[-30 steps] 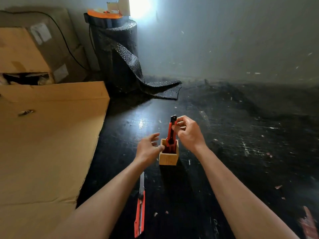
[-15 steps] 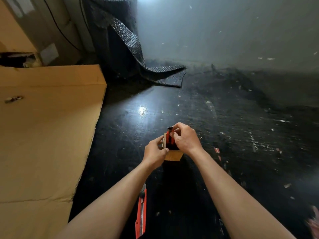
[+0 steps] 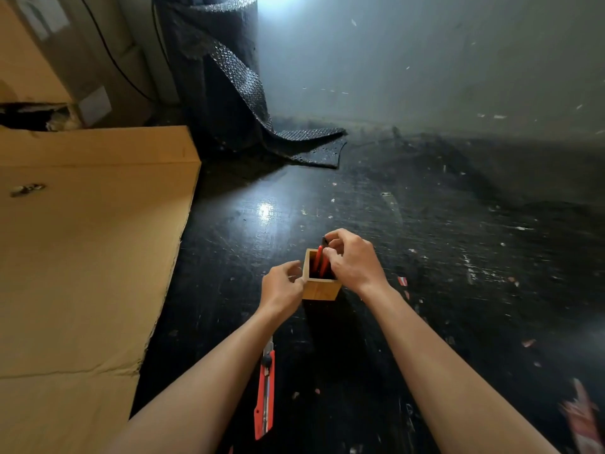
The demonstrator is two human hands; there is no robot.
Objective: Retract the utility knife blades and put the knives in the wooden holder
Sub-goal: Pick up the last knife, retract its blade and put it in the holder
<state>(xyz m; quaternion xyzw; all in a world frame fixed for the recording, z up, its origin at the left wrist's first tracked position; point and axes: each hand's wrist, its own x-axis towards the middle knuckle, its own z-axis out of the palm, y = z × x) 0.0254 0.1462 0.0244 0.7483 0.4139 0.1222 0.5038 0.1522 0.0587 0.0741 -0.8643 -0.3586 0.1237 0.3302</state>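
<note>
Now knife [image 3: 319,261] sits lower in holder [image 3: 320,288] vs before.

We see a flat cardboard sheet [image 3: 82,257] on the black floor [image 3: 425,257]; behind it a bubble-wrap roll [image 3: 212,77]; left of the roll, cardboard boxes [image 3: 49,60].

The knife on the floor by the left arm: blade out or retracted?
Out. The knife lies flat on the floor, with a strip of bare blade sticking out past its red body, next to the left forearm.
</note>
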